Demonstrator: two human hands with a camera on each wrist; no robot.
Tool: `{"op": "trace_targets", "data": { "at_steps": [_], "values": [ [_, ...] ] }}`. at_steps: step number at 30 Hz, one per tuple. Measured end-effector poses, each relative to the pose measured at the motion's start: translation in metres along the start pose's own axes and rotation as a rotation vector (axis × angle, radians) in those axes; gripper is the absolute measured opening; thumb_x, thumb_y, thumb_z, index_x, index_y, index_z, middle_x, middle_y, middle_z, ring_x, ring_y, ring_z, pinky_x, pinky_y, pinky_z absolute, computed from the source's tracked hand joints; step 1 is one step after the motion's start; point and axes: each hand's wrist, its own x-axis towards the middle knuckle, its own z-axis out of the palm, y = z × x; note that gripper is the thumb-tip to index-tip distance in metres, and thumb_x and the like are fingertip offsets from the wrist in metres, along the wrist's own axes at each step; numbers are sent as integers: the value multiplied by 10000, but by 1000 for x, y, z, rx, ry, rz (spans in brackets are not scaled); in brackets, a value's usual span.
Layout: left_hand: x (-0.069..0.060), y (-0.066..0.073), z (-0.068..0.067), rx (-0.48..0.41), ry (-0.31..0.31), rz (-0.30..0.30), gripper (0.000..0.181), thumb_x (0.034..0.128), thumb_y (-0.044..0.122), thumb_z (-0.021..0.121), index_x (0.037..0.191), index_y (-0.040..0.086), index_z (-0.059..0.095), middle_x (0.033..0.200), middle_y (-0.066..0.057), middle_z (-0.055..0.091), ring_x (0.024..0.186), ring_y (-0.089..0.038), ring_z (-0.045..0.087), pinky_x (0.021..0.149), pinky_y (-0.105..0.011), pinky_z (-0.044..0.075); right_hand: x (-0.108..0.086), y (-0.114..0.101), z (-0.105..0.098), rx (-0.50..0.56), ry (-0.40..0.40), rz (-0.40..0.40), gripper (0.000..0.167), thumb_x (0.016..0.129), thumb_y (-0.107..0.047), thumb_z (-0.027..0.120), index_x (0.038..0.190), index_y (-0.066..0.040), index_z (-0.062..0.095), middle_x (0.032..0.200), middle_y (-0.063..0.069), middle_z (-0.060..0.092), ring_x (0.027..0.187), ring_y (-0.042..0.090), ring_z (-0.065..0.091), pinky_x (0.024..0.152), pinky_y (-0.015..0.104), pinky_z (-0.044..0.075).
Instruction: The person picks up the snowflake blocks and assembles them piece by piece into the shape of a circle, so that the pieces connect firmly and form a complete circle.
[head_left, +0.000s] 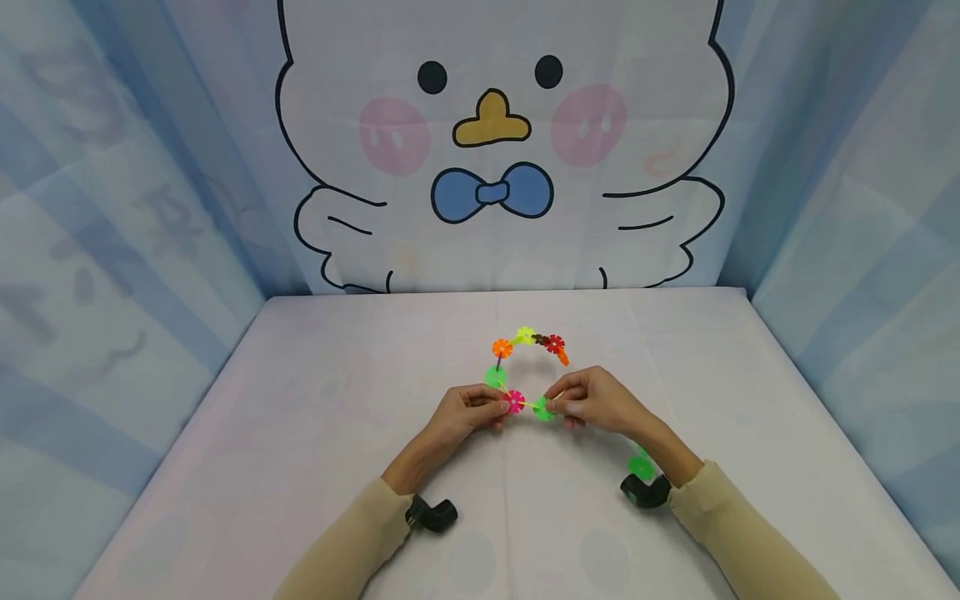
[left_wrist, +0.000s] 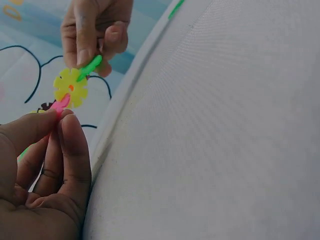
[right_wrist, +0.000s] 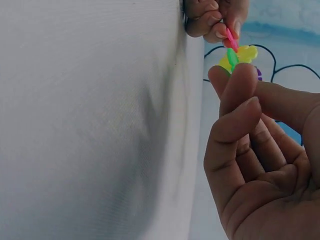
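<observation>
My left hand point(head_left: 467, 408) pinches a pink notched flower-shaped plastic disc point(head_left: 515, 402) between thumb and index finger. Thumb and forefinger of my right hand point(head_left: 596, 400) grip a green disc point(head_left: 543, 409). Between these two, a yellow disc point(left_wrist: 76, 90) is seen face-on in the left wrist view, joined to both. The linked chain curves away from my left hand through another green disc point(head_left: 494, 377), an orange disc point(head_left: 502, 348), a yellow-green disc point(head_left: 525, 335) and a red disc point(head_left: 555, 344). It ends in an orange piece point(head_left: 563, 357), apart from my right hand.
A loose green disc point(head_left: 641, 467) lies on the white-covered table point(head_left: 337, 383) beside my right forearm. Black wrist cameras point(head_left: 435, 515) are strapped at both cuffs. A printed cartoon curtain point(head_left: 491, 250) stands behind the table's far edge, with blue curtains point(head_left: 120, 250) on the sides.
</observation>
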Motion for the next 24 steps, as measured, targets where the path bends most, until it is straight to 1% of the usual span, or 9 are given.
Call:
{"op": "trace_targets", "data": {
  "at_steps": [3,6,9,12,15,18,20,24],
  "values": [
    [0,0,0,-2,8,8,245,1006,94,724,1176,-82,718,922,42,758,776,-92,694,767,-214,619,0,-2,1,-53,5,-6,157,955,-164,790,1046,-35,786,835,133,771,632,176,645,577,272,527],
    [1,-1,0,-20,18,16,274,1022,94,702,1216,-100,703,912,47,752,779,-84,703,770,-221,629,-1,-6,4,-92,23,-9,119,946,-184,802,983,-71,798,745,82,713,594,141,591,562,261,498],
    [2,-1,0,-43,15,23,270,1037,97,682,1222,-99,694,905,31,750,796,-88,713,779,-240,643,-1,-10,7,-95,43,-4,103,939,-187,810,953,-85,803,666,49,650,551,122,538,546,249,457],
    [1,-2,-1,-43,-9,20,230,1027,96,695,1180,-76,706,929,-4,774,818,-105,729,806,-267,653,1,-13,10,-85,69,-11,77,937,-173,809,949,-97,810,632,16,626,536,122,530,534,239,431],
    [0,-2,-1,-20,-36,-2,210,993,92,741,1157,-38,726,967,-19,796,827,-122,750,831,-283,657,3,-16,14,-79,89,-24,56,937,-172,805,948,-118,816,602,-12,599,533,129,521,524,231,396],
    [-1,-1,-1,1,-55,-13,244,968,92,771,1177,-30,742,984,-20,807,822,-130,761,841,-292,659,5,-19,18,-73,91,-40,59,938,-180,800,950,-124,817,585,-21,580,531,135,512,518,231,377],
    [-1,-1,-1,20,-66,-11,266,966,94,772,1189,-49,742,977,-21,812,811,-127,762,839,-291,658,6,-21,20,-71,92,-45,58,938,-179,799,945,-123,816,578,-23,574,527,129,507,514,229,368],
    [-1,0,-1,45,-76,-12,271,961,95,778,1165,-81,747,934,-26,820,790,-114,759,825,-278,655,8,-23,24,-77,93,-63,71,938,-173,801,939,-103,812,582,-21,579,517,111,508,509,231,375]
  ]
}}
